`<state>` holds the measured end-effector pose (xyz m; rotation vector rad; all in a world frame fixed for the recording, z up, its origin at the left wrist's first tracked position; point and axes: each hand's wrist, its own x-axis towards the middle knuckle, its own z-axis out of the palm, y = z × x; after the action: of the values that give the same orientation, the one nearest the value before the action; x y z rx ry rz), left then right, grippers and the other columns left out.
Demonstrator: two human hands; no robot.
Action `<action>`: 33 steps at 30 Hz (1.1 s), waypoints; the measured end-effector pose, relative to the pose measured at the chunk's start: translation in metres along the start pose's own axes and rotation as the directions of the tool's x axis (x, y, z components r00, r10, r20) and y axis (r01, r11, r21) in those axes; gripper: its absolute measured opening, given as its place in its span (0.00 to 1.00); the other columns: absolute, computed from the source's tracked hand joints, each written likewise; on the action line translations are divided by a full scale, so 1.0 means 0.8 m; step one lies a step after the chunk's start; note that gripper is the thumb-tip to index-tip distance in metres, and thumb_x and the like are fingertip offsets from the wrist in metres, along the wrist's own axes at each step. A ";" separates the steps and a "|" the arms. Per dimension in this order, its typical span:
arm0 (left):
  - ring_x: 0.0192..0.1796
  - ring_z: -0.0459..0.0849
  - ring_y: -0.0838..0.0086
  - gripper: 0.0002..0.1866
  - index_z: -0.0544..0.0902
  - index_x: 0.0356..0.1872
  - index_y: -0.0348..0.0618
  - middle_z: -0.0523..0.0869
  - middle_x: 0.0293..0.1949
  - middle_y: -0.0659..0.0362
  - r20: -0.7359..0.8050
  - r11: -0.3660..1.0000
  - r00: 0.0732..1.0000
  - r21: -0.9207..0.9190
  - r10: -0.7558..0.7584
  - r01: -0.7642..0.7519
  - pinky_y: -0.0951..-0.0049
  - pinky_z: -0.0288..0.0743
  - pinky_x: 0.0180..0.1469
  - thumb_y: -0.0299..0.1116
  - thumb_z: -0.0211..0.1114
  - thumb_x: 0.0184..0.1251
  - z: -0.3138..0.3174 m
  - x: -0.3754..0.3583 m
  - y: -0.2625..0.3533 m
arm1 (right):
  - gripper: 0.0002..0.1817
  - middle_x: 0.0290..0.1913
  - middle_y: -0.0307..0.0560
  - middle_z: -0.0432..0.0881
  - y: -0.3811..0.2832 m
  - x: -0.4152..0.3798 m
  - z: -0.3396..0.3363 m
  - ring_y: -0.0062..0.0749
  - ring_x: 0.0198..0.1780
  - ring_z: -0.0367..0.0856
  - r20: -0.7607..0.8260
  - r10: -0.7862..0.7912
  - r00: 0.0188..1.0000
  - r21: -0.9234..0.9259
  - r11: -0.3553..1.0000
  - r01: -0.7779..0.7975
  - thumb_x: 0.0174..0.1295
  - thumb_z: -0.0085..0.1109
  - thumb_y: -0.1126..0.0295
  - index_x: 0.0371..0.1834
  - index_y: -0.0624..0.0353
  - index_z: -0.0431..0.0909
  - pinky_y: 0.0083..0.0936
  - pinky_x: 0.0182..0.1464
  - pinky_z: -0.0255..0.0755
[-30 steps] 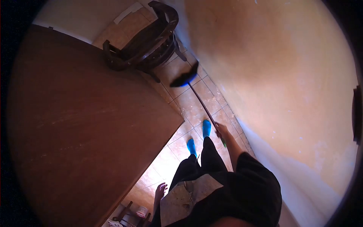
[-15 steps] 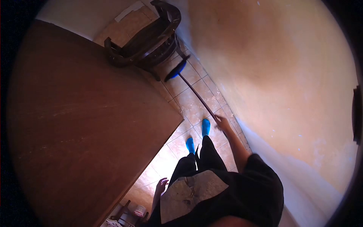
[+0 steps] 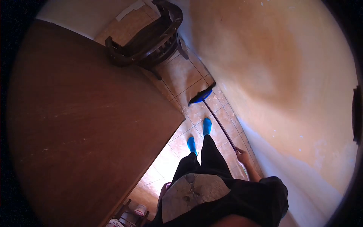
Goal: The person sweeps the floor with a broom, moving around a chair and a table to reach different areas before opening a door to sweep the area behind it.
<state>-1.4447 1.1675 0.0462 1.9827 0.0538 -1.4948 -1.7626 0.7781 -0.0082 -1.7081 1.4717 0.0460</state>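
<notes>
My right hand [image 3: 243, 156] is wrapped round the dark handle of a broom [image 3: 221, 125] at my right side. The broom's blue head with dark bristles [image 3: 203, 95] rests on the tiled floor, close to the wall and ahead of my feet in blue socks [image 3: 207, 126]. Pale specks lie on the tiles around it. Low beside my left hip, my left hand [image 3: 165, 187] is mostly hidden by my shirt, and its fingers do not show clearly.
A large brown tabletop [image 3: 94, 117] fills the left, its corner jutting toward my feet. A dark wooden armchair [image 3: 151, 41] stands ahead. The plastered wall [image 3: 272, 75] bounds the right. At lower left are a wooden chair [image 3: 126, 215] and a white tub [image 3: 140, 210].
My right hand has drawn back toward my body, pulling the broom head away from the armchair and closer to my feet. My left hand has moved back, partly behind my shirt.
</notes>
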 end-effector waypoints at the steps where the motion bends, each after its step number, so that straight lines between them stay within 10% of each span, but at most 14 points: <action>1: 0.43 0.75 0.69 0.18 0.66 0.48 0.41 0.75 0.43 0.53 0.008 1.000 1.000 0.021 0.008 -0.009 0.73 0.68 0.41 0.39 0.48 0.59 0.003 0.001 0.008 | 0.17 0.28 0.54 0.77 0.000 -0.009 -0.009 0.30 0.24 0.73 0.037 0.051 0.998 0.126 0.991 -0.055 0.51 0.50 0.60 0.44 0.51 0.73 0.24 0.29 0.67; 3: 0.43 0.75 0.69 0.18 0.66 0.48 0.40 0.75 0.43 0.53 0.028 0.997 0.999 0.069 0.021 -0.023 0.73 0.68 0.41 0.39 0.48 0.59 0.009 0.001 0.021 | 0.17 0.13 0.44 0.71 -0.006 -0.003 -0.008 0.15 0.11 0.57 -0.029 -0.033 0.999 0.235 0.971 0.039 0.52 0.49 0.60 0.45 0.51 0.72 0.20 0.15 0.57; 5: 0.43 0.75 0.69 0.18 0.66 0.48 0.39 0.75 0.43 0.53 0.055 0.992 0.998 0.121 0.029 -0.036 0.73 0.68 0.41 0.38 0.48 0.59 0.016 -0.004 0.027 | 0.17 0.11 0.45 0.71 -0.048 0.041 -0.012 0.19 0.10 0.60 0.054 0.014 0.998 0.089 0.996 -0.018 0.53 0.47 0.60 0.46 0.50 0.72 0.21 0.16 0.59; 7: 0.43 0.74 0.68 0.17 0.66 0.47 0.37 0.75 0.42 0.52 0.088 0.999 0.996 0.035 0.023 -0.026 0.73 0.68 0.43 0.36 0.48 0.59 0.011 0.006 0.003 | 0.17 0.17 0.53 0.74 -0.042 0.125 0.050 0.27 0.10 0.67 -0.147 -0.301 0.942 0.054 0.949 0.311 0.53 0.47 0.60 0.47 0.45 0.70 0.25 0.18 0.65; 8: 0.43 0.74 0.68 0.16 0.66 0.46 0.36 0.75 0.41 0.51 0.103 0.997 0.995 -0.076 0.012 -0.004 0.73 0.69 0.44 0.34 0.47 0.60 0.001 0.019 -0.022 | 0.16 0.36 0.58 0.75 -0.141 0.140 0.015 0.46 0.38 0.74 0.224 0.209 0.952 0.148 0.958 -0.245 0.52 0.45 0.62 0.44 0.51 0.72 0.32 0.38 0.68; 9: 0.44 0.74 0.69 0.16 0.66 0.46 0.35 0.75 0.40 0.51 0.061 1.000 0.998 0.016 0.024 -0.025 0.72 0.69 0.44 0.33 0.46 0.60 0.006 0.009 0.013 | 0.16 0.35 0.56 0.75 -0.124 0.187 0.056 0.47 0.37 0.74 0.043 -0.047 0.998 0.086 0.995 0.044 0.51 0.44 0.64 0.45 0.49 0.71 0.35 0.37 0.69; 12: 0.43 0.75 0.69 0.17 0.67 0.46 0.39 0.76 0.40 0.53 0.019 0.999 0.999 0.034 -0.038 0.037 0.72 0.69 0.42 0.37 0.47 0.59 -0.015 0.018 0.008 | 0.24 0.35 0.55 0.75 -0.152 0.269 0.089 0.47 0.37 0.74 0.082 -0.121 0.989 -0.290 0.947 0.140 0.44 0.44 0.72 0.50 0.48 0.64 0.39 0.37 0.68; 22: 0.44 0.74 0.69 0.19 0.66 0.47 0.38 0.74 0.42 0.51 0.104 0.998 0.995 0.056 -0.006 0.000 0.72 0.66 0.46 0.39 0.49 0.59 -0.029 0.001 0.008 | 0.28 0.33 0.54 0.75 0.067 -0.021 0.082 0.48 0.34 0.75 0.008 0.226 0.974 -0.267 0.939 -0.216 0.43 0.44 0.73 0.54 0.44 0.60 0.40 0.36 0.68; 24: 0.45 0.73 0.68 0.16 0.66 0.46 0.36 0.74 0.41 0.50 0.097 0.998 0.994 0.036 -0.057 0.054 0.73 0.66 0.48 0.34 0.49 0.59 -0.024 0.001 0.021 | 0.21 0.35 0.57 0.75 0.015 -0.085 0.022 0.46 0.38 0.74 0.079 0.495 0.865 -0.184 0.860 -0.476 0.51 0.42 0.71 0.51 0.47 0.65 0.35 0.39 0.67; 30: 0.44 0.74 0.70 0.15 0.68 0.45 0.36 0.75 0.39 0.51 0.121 0.999 0.992 -0.009 0.044 -0.044 0.73 0.69 0.45 0.34 0.50 0.58 -0.042 0.031 -0.024 | 0.15 0.38 0.57 0.75 0.004 -0.157 -0.021 0.40 0.41 0.75 0.004 0.373 0.928 0.072 0.925 -0.373 0.55 0.44 0.66 0.45 0.54 0.71 0.27 0.41 0.66; 33: 0.43 0.75 0.70 0.15 0.68 0.44 0.37 0.75 0.38 0.52 0.109 1.000 0.994 -0.018 0.001 0.001 0.73 0.70 0.44 0.34 0.50 0.58 -0.046 0.027 -0.029 | 0.15 0.37 0.57 0.74 -0.010 -0.078 0.031 0.46 0.38 0.74 -0.081 0.057 0.995 0.111 0.993 -0.048 0.56 0.42 0.62 0.46 0.50 0.70 0.31 0.38 0.68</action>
<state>-1.4152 1.1977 0.0213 1.8838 0.0203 -1.5946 -1.7627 0.8420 0.0138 -1.6002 1.5521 -0.0776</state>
